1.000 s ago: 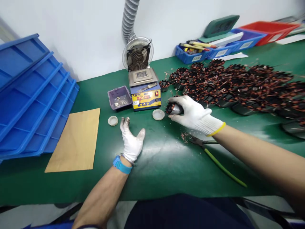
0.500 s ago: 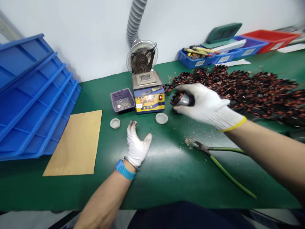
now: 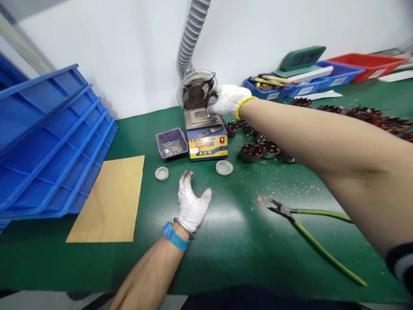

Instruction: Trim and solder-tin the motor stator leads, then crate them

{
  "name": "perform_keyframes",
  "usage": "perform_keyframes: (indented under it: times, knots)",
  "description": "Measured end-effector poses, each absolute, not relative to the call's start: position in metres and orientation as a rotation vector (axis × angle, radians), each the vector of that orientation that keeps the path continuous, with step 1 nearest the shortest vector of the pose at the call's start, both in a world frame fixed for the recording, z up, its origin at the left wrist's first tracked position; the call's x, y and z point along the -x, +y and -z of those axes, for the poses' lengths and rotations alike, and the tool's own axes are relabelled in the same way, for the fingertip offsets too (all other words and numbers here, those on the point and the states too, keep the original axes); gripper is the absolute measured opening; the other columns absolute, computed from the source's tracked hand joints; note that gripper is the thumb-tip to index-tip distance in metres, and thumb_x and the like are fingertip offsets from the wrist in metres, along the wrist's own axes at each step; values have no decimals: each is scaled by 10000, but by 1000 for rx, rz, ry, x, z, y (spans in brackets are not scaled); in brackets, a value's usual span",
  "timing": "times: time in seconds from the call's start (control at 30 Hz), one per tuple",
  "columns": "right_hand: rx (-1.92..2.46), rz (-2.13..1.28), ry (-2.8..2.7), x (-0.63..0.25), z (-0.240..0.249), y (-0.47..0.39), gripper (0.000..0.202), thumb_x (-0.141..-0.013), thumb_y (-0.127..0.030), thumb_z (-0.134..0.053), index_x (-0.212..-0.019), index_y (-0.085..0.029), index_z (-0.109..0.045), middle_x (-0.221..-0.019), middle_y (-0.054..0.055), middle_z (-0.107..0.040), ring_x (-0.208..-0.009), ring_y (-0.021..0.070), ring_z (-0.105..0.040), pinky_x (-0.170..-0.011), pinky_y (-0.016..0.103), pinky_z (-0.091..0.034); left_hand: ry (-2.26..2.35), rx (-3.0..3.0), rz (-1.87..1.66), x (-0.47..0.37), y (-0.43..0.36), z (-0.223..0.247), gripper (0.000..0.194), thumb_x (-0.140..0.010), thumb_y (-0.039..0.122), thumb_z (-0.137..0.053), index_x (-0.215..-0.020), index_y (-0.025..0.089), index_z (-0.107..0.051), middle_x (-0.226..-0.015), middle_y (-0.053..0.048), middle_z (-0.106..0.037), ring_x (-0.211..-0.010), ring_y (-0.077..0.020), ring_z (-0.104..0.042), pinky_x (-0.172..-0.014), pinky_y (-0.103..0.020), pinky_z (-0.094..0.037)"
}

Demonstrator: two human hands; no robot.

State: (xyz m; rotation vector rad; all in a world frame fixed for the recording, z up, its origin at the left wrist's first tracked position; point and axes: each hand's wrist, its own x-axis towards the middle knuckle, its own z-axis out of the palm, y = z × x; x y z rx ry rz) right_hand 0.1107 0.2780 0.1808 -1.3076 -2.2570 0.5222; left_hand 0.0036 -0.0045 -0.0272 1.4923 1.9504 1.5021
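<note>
Holding the left hand [image 3: 193, 202] at near centre over the green worktop [image 3: 232, 262], thumb and fingers spread, gripping nothing. Farther off, above the heater unit [image 3: 209, 148] and just right of its square metal inset [image 3: 201, 114], holding a wound metal part [image 3: 212, 100], too covered for telling its long axis. Pinching that part from the right with the grip of the right hand [image 3: 229, 100], clearly the nearer hand.

Silvery-sided cylindrical part [image 3: 212, 100], half hidden in gloved right fingers [image 3: 215, 90], by the metal-topped device [image 3: 208, 150]
</note>
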Motion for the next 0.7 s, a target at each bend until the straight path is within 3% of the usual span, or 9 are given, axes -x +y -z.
perform_keyframes:
  times: [0.17,0.3,0.37,0.47,0.57,0.7]
  knots:
    - [1466,-468,-2190,-112,-186,271,459,-793,-266,-860,-1124,17,-717,-1288,158,-765,-1383,292,-617,-1183,457,-425,1951,-1513,-1471,-4,-4,24,729,-814,353,-808,-1465,153,-549,-1546,-240,-598,-1500,-396,-572,-1297,-612,-425]
    - [1499,-592,-2108,-123,-202,257,494,-836,-326,-819,-1162,30,-712,-1170,112,-767,-1276,279,-667,-1148,428,-455,1959,-1520,-1467,-4,-4,25,720,-819,355,-803,-1465,161,-552,-1541,-231,-604,-1503,-392,-570,-1301,-615,-419]
    - [1467,-720,-2045,-130,-206,250,485,-898,-352,-774,-1233,-8,-705,-1099,96,-766,-1083,208,-718,-1062,432,-529,1958,-1525,-1470,-4,-4,26,721,-819,359,-802,-1465,158,-553,-1538,-233,-607,-1498,-394,-575,-1298,-617,-424]
    - [1324,-1000,-1907,-144,-204,238,392,-990,-279,-663,-1318,-64,-657,-1102,104,-754,-869,108,-676,-906,370,-597,1955,-1527,-1483,-4,-3,28,718,-810,350,-804,-1460,162,-560,-1538,-228,-611,-1489,-394,-584,-1289,-615,-439]
    - [1185,-1287,-1769,-160,-198,221,322,-965,-206,-649,-1267,-97,-632,-1046,95,-736,-814,104,-650,-775,283,-591,1951,-1523,-1488,-3,-3,29,710,-812,338,-800,-1459,166,-562,-1532,-222,-617,-1478,-391,-593,-1279,-610,-453]
    - [1083,-1553,-1638,-181,-188,194,310,-881,-235,-716,-1170,-169,-623,-966,60,-712,-783,135,-662,-652,254,-559,1937,-1518,-1493,-1,-3,30,678,-827,337,-790,-1446,166,-572,-1519,-220,-625,-1467,-389,-602,-1271,-610,-460]
